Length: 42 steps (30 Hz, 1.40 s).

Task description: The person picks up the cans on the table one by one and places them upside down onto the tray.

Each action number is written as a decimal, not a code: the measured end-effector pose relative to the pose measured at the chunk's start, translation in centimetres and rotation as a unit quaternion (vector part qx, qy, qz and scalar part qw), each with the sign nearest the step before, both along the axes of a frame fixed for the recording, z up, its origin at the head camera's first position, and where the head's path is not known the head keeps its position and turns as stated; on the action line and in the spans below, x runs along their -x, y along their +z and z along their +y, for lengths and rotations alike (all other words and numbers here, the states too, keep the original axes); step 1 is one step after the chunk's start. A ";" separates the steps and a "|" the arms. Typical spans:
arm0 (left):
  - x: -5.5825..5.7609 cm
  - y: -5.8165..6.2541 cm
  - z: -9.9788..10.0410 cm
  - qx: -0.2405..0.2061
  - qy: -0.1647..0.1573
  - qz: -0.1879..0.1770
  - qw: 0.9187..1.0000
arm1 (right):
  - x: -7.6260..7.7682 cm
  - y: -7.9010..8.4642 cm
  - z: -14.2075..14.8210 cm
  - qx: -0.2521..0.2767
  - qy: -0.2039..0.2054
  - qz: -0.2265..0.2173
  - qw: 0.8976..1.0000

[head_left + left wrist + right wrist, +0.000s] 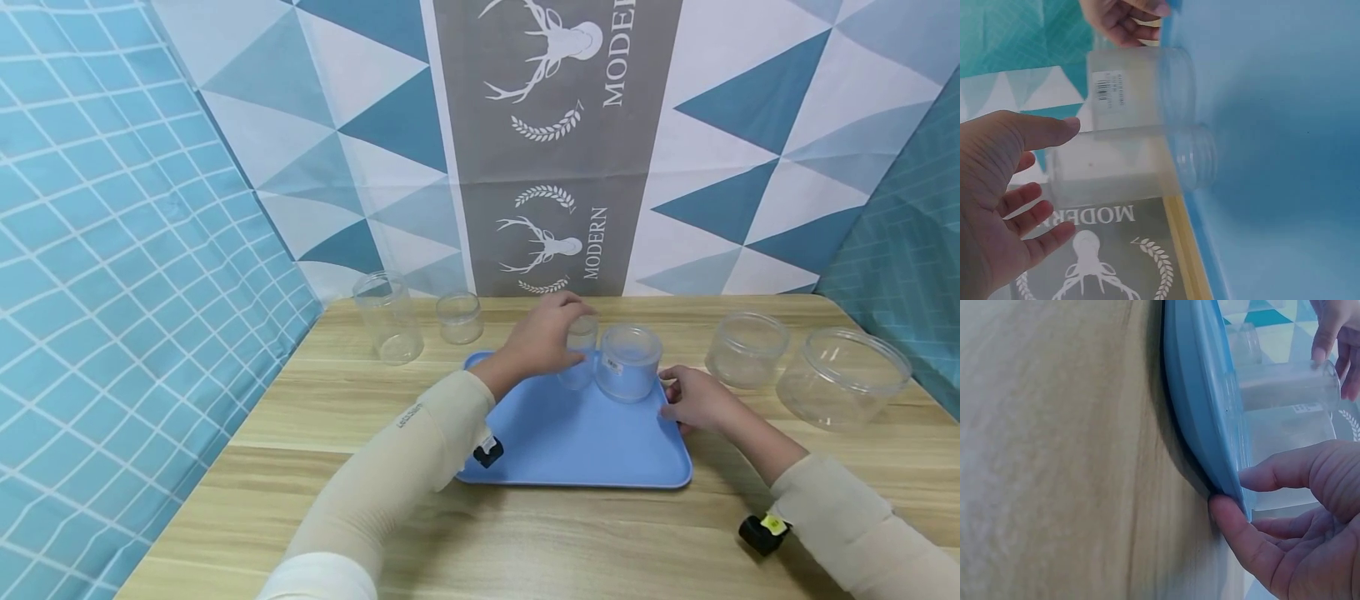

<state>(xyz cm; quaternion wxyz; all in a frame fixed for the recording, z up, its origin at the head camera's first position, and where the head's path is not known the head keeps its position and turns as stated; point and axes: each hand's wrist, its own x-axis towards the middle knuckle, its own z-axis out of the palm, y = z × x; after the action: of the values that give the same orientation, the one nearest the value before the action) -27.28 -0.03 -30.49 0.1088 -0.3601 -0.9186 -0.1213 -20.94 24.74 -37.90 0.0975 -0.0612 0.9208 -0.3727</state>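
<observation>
A blue tray [577, 437] lies on the table. Two clear plastic jars stand side by side near its back edge: a narrow jar [1129, 165], its threaded end towards the tray, and a wider jar [628, 367] with a barcode label. At the narrow jar's upper end is my left hand [551, 333], thumb and fingers spread apart around it; whether they touch it is hard to tell. My right hand [697, 400] pinches the tray's right edge between thumb and forefinger, as the right wrist view shows.
Behind the tray on the left stand a tall clear jar [390, 321] and a small clear jar [460, 318]. To the right are a medium clear jar [746, 350] and a large wide one [840, 379]. Patterned cloth [525, 167] hangs behind the wooden table [300, 417].
</observation>
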 end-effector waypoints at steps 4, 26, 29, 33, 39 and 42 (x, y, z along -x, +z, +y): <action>-0.1 0.5 -1.1 -0.033 -0.013 -0.006 0.999 | -0.1 -0.1 0.0 -0.003 0.004 0.005 1.000; -1.0 1.8 -7.8 -0.152 0.019 0.027 0.988 | -1.1 0.2 0.2 -0.014 -0.006 0.023 1.000; -1.0 1.9 -8.7 -0.161 0.034 0.032 0.986 | -1.5 0.5 0.3 -0.027 -0.007 0.039 0.999; -1.1 1.8 -9.7 -0.173 0.049 0.036 0.983 | -2.0 1.0 0.4 -0.057 -0.010 0.080 0.995; -1.6 1.4 -11.3 -0.174 0.074 0.030 0.981 | -2.7 1.5 0.4 -0.055 -0.006 0.121 0.991; -1.5 1.1 -12.1 -0.176 0.077 0.044 0.980 | -3.0 1.7 0.1 -0.051 0.002 0.146 0.988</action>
<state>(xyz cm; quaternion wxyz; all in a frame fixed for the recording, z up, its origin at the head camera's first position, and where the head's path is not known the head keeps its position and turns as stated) -25.78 -12.16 -29.39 0.2200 -0.2682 -0.9021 -0.2567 -17.90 24.81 -36.21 -0.0337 -0.1119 0.9427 -0.3126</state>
